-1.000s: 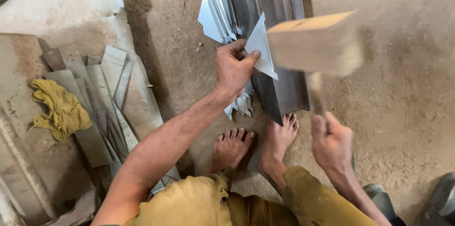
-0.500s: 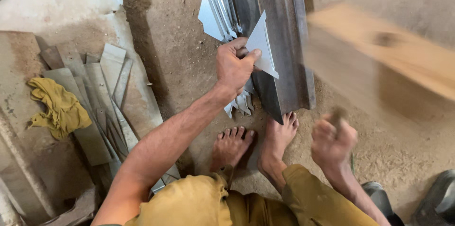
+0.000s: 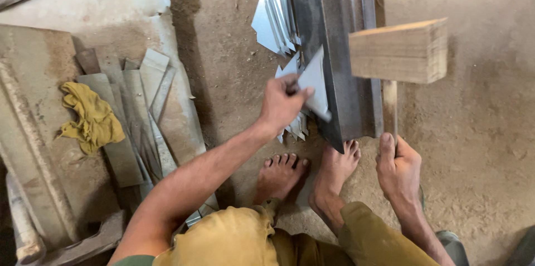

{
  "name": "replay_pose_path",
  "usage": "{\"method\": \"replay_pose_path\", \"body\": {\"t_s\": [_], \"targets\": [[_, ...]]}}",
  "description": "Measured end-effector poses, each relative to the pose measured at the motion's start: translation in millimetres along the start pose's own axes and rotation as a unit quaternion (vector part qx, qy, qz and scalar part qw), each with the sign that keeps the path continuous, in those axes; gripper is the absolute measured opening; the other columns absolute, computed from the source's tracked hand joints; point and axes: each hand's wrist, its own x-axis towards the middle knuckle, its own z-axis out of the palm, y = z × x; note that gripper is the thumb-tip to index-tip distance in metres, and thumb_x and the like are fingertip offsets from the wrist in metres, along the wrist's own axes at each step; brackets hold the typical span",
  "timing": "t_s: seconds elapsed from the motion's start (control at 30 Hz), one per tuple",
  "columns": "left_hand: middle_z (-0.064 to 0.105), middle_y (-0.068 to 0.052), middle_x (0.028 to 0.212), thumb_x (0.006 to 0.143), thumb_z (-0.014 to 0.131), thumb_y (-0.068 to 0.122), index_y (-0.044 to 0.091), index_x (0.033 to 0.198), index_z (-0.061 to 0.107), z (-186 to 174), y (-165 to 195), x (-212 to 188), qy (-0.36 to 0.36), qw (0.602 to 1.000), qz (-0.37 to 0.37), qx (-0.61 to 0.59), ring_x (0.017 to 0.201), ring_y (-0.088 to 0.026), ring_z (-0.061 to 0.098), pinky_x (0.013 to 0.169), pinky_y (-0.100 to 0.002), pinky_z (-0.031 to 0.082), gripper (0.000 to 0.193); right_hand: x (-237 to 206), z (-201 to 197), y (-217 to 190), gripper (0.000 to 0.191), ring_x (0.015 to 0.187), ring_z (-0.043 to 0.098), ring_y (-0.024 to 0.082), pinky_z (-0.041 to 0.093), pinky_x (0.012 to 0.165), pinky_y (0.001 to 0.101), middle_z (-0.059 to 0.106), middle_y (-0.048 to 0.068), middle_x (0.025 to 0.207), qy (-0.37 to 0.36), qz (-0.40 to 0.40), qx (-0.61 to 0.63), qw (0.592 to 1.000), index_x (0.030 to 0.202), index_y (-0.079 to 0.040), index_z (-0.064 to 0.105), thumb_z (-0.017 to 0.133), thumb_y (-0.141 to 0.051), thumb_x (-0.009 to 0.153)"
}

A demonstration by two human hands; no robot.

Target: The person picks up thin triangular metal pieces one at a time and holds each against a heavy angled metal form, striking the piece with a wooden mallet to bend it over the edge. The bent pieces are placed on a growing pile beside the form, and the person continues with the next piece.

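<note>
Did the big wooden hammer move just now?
Yes. The wooden mallet swung up to the right, then back down left beside the steel beam, gripped by the right hand.

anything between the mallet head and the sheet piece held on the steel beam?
Nothing visible. The wooden mallet, held by the right hand, is raised over the steel beam. The left hand pinches the sheet metal piece from the left edge, clear of the mallet's side.

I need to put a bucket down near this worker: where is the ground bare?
Bare dirt lies right of the steel beam and mallet, and between the slab and the sheet stack. It is crowded by the left hand, the feet, and the strips with the rag.
</note>
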Motion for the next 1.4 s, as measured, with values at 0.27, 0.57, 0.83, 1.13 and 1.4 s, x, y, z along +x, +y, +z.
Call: {"method": "replay_pose_path", "body": {"t_s": [0.27,0.57,0.83,1.13,1.4], "targets": [[0.051,-0.021,0.13,0.077,0.093,0.027,-0.001,0.134,0.056,-77.0,18.5,72.8,0.167,0.911,0.131,0.354,0.116,-0.037,0.055,0.096,-0.049,0.05,0.073,-5.3,2.8,22.7,0.043,0.05,0.037,0.006,0.03,0.043,0.0284,0.042,-0.003,0.057,-0.006,0.054,-0.012,0.998,0.08,-0.006,0.053,0.054,-0.038,0.108],[0.078,-0.003,0.097,0.083,0.089,0.014,0.008,0.109,0.068,-89.6,19.5,81.5,0.22,0.934,0.145,0.239,0.087,-0.017,0.079,0.074,-0.032,0.066,0.034,-2.8,-3.2,25.8,0.043,0.049,0.038,0.005,0.03,0.042,0.0269,0.044,-0.005,0.06,-0.01,0.057,0.023,0.998,0.079,-0.006,0.053,0.056,-0.037,0.108],[0.078,-0.014,0.094,0.085,0.077,-0.003,-0.001,0.112,0.07,-136.1,11.0,71.7,0.203,0.97,0.106,0.077,0.083,-0.022,0.077,0.073,-0.035,0.062,0.027,-1.9,-5.3,24.7,0.041,0.051,0.039,0.004,0.031,0.043,0.0265,0.045,-0.005,0.06,-0.013,0.057,0.003,0.998,0.079,-0.005,0.055,0.056,-0.035,0.107],[0.076,-0.014,0.094,0.091,0.074,-0.004,-0.004,0.111,0.07,-143.8,19.6,57.3,0.261,0.922,0.186,0.217,0.085,-0.021,0.075,0.077,-0.036,0.06,0.02,-7.3,-11.7,11.4,0.041,0.051,0.042,0.006,0.033,0.044,0.0269,0.048,-0.002,0.06,-0.012,0.059,-0.037,0.997,0.078,-0.004,0.057,0.057,-0.035,0.105],[0.071,-0.006,0.087,0.095,0.063,-0.001,-0.004,0.116,0.065,-12.7,27.0,29.9,-0.032,0.984,0.002,-0.173,0.077,-0.015,0.072,0.066,-0.033,0.069,0.021,-12.5,-7.5,-0.4,0.038,0.051,0.043,0.005,0.033,0.044,0.0239,0.047,-0.003,0.062,-0.02,0.034,0.085,0.996,0.085,-0.004,0.055,0.053,-0.033,0.108]]}}
